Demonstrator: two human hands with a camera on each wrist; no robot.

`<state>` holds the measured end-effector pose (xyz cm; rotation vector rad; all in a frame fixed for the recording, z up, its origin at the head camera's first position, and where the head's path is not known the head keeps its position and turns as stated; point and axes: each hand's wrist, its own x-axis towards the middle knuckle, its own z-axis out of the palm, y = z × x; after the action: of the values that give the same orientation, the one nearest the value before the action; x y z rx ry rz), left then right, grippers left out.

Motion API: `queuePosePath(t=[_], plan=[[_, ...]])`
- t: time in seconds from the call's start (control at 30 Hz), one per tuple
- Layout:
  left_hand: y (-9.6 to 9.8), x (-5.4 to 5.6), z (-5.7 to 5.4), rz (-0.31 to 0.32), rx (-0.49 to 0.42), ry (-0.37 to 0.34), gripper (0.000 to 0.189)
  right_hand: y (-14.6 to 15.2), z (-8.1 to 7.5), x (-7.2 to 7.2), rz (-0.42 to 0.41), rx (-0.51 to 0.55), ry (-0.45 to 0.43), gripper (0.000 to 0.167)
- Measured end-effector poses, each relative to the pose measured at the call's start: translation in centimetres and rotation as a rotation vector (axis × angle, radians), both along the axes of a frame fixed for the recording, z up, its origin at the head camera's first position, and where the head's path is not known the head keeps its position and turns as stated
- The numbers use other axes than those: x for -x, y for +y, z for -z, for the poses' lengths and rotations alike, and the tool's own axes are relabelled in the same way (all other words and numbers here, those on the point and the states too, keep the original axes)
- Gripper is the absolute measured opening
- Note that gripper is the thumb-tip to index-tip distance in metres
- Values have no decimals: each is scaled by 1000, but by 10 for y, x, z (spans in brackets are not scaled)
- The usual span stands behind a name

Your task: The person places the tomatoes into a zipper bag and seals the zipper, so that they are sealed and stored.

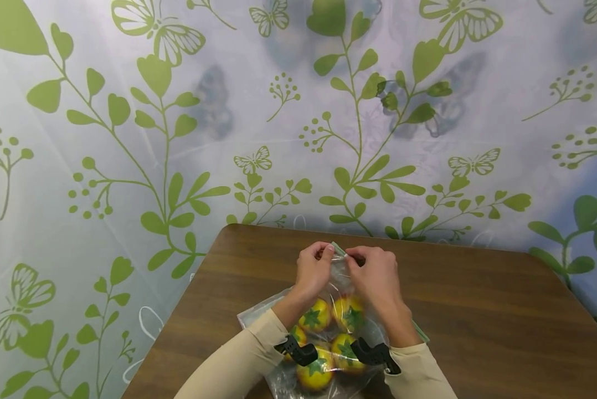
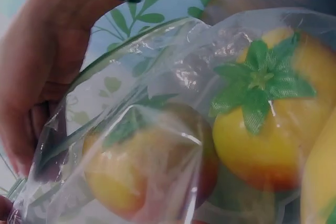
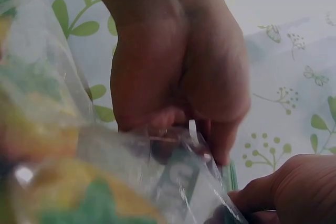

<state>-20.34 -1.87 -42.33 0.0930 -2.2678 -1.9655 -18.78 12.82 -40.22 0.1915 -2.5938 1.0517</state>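
Observation:
A clear zip bag (image 1: 340, 271) with a green strip along its mouth is held up over the table. Inside are several yellow-and-red fruits (image 1: 315, 378) with star-shaped green leaves, like imitation tomatoes or persimmons. My left hand (image 1: 312, 271) pinches one end of the green strip (image 1: 338, 249) between thumb and fingers. Right beside it, my right hand (image 1: 380, 277) grips the same edge with curled fingers. A small white piece (image 3: 193, 131) shows at the right fingers in the right wrist view. Plastic creases blur the fruit nearest the left hand (image 2: 44, 51).
The brown wooden table (image 1: 478, 310) has rounded far corners. Behind it hangs a pale curtain (image 1: 258, 66) with green leaves and butterflies. Black straps (image 1: 375, 353) sit on both wrists, over beige sleeves (image 1: 238, 360).

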Motion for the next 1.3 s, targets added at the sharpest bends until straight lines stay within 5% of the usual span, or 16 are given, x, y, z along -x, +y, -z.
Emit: queuePosePath(t=[0.7, 1.1, 1.3], plan=[[-30, 18, -1, -55, -242, -152, 25, 63, 19, -32, 4, -3, -190, 14], [-57, 23, -2, -15, -409, -213, 19, 112, 24, -34, -25, -65, -245, 12], [-65, 15, -7, 53, -478, -279, 17, 132, 14, -34, -14, -94, -212, 13]])
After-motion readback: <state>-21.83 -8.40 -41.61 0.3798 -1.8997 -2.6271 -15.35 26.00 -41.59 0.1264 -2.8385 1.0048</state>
